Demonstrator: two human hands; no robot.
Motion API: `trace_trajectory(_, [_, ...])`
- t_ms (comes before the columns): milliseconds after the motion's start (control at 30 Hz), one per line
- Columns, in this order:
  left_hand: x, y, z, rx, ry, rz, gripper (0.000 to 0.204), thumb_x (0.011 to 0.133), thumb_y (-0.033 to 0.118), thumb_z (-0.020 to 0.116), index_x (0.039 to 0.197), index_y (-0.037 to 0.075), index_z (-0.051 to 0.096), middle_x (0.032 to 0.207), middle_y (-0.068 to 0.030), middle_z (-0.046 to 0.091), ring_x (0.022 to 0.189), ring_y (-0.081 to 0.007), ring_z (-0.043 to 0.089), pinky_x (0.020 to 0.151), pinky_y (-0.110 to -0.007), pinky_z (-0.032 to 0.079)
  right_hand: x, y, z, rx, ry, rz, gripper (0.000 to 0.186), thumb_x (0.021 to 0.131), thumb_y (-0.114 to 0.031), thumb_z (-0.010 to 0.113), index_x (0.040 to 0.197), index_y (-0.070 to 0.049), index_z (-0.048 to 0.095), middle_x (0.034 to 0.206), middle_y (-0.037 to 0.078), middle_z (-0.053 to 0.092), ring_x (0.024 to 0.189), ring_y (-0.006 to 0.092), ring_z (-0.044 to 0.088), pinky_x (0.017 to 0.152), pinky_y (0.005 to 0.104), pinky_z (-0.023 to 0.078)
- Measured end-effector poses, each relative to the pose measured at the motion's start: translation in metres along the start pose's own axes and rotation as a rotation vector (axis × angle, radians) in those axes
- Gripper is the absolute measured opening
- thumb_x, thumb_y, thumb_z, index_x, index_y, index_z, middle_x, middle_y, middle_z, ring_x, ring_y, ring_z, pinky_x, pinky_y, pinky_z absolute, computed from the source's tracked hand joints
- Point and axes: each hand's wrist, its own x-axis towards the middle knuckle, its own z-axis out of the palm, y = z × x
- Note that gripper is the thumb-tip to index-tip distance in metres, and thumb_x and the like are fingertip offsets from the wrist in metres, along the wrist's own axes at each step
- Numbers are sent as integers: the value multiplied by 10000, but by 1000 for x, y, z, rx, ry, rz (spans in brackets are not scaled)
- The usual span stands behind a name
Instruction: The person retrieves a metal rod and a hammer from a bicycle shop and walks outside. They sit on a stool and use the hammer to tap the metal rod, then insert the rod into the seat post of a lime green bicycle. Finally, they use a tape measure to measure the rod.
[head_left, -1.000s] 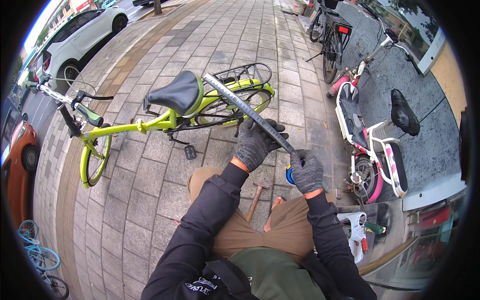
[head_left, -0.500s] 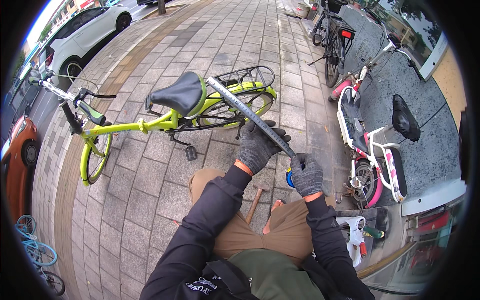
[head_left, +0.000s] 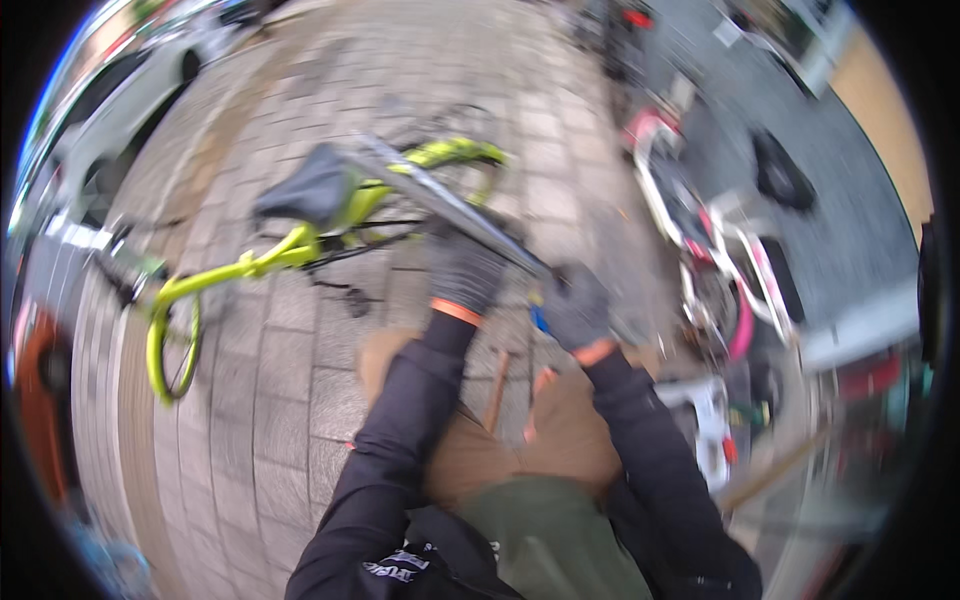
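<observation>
The picture is smeared by motion. In my gloved right hand, closed, is a blue and yellow tape measure, mostly hidden by the fingers. Its long grey blade slants up and left from that hand toward the bike seat. My gloved left hand is at the blade's lower half, which crosses over its fingers; blur hides their grip. Beyond the blade stands a lime-green bicycle with a black saddle.
A hammer lies on the paving between my legs. To the right stand a white and pink small bike and a white plastic bag. Parked cars, including a pale car and an orange car, line the left.
The whole view has shifted and blurred, with the bicycle and hands now farther left in the picture. The tape blade stays drawn out, and the right hand still holds the tape measure.
</observation>
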Motion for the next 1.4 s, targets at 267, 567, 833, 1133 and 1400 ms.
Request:
trace_trajectory(267, [6, 39, 13, 305, 48, 40, 447, 846, 491, 586, 1005, 77, 639, 907, -98, 566, 851, -289, 539, 921, -506, 414, -7, -1, -50, 458, 87, 12, 240, 963, -245, 688, 973, -7, 659, 830, 193, 709, 760, 331, 703, 686, 438, 545])
trace_trajectory(567, [4, 72, -24, 611, 25, -86, 546, 862, 494, 571, 1132, 24, 636, 967, -139, 607, 857, -295, 530, 810, -454, 420, -214, 140, -156, -48, 40, 477, 385, 970, -406, 673, 1057, -33, 719, 963, 211, 729, 913, 385, 712, 800, 464, 551])
trace_trajectory(833, [-6, 6, -23, 867, 193, -249, 434, 883, 442, 601, 1049, 41, 622, 845, -55, 556, 736, -209, 495, 695, -355, 403, -499, 276, -115, 353, 392, 1467, 463, 967, -538, 650, 1122, -108, 723, 1023, 95, 729, 857, 276, 672, 740, 435, 536])
trace_trajectory(1133, [-6, -7, -133, 1150, 183, -541, 324, 962, 409, 564, 997, 89, 594, 824, -9, 572, 634, -128, 458, 588, -288, 366, -532, 346, -127, -49, 819, 1421, 591, 866, -474, 773, 1188, 10, 667, 1105, 157, 740, 965, 309, 717, 843, 408, 569])
trace_trajectory(1400, [-4, -30, -82, 1871, -3, -737, 222, 941, 208, 585, 1019, 31, 693, 764, -122, 649, 698, -246, 642, 665, -373, 502, -485, 300, -82, -295, 32, 1513, 568, 929, -441, 694, 1316, -31, 626, 1228, 209, 717, 1181, 391, 663, 1025, 448, 506])
